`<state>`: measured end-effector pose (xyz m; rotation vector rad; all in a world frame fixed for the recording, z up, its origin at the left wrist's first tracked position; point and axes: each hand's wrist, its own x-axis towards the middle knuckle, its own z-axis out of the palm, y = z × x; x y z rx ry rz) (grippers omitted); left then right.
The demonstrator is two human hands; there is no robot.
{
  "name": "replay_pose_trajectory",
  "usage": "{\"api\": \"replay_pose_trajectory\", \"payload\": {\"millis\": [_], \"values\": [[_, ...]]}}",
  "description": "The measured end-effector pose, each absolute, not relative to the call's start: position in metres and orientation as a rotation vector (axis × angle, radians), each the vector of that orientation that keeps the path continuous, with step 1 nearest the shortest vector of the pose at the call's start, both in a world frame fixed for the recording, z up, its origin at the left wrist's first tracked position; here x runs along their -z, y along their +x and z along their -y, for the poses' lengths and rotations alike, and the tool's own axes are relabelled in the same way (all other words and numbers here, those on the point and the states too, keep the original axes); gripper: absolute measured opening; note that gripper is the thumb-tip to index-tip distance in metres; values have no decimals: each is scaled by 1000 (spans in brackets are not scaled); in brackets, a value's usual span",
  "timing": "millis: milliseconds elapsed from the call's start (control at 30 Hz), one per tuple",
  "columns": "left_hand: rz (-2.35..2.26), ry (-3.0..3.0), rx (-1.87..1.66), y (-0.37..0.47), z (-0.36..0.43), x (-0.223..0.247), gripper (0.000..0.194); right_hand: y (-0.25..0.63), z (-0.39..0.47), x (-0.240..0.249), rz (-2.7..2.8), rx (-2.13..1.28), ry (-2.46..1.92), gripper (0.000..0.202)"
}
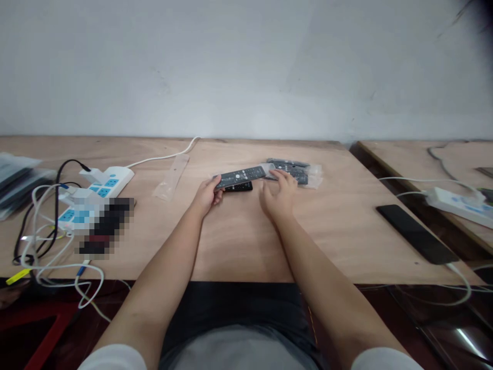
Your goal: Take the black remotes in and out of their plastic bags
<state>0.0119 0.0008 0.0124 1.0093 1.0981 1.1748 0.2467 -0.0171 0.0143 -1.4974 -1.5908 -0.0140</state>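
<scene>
A black remote control (pixel 242 176) in a clear plastic sleeve is held up at a slight slant over the table. My left hand (pixel 208 196) grips its left end, thumb on top. Beneath it a second black remote (pixel 239 187) shows only in part, and whether my left fingers touch it I cannot tell. My right hand (pixel 280 196) is beside the sleeve's loose right end, thumb and fingers apart; contact with the sleeve is unclear. Just beyond those fingers lie several bagged remotes (pixel 290 165), partly covered by the hand.
An empty plastic sleeve (pixel 171 177) lies left of my hands. Further left are a white power strip (pixel 111 180), tangled cables (pixel 38 246) and bagged items (pixel 19 180). A black phone (pixel 416 232) on a cable rests at right, near a gap before another table (pixel 431 159).
</scene>
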Motion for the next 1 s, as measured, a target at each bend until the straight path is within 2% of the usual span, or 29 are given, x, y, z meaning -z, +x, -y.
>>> {"api": "replay_pose_trajectory", "payload": {"millis": [133, 233, 400, 667, 1000], "values": [[-1076, 957, -1254, 8, -3, -13, 49, 259, 2, -2, 1276, -401, -1419, 48], [-1062, 943, -1265, 8, -2, -13, 46, 262, -5, 3, 1129, -718, -1296, 46], [-1017, 880, -1321, 9, -3, -13, 41, 259, -4, 0, 1002, -1025, -1144, 42], [-1038, 825, -1350, 7, -5, -14, 48, 260, 0, -4, 1049, -1153, -1094, 42], [-1025, 844, -1362, 9, -5, -14, 43, 256, 7, -10, 1096, -1257, -1007, 41]]}}
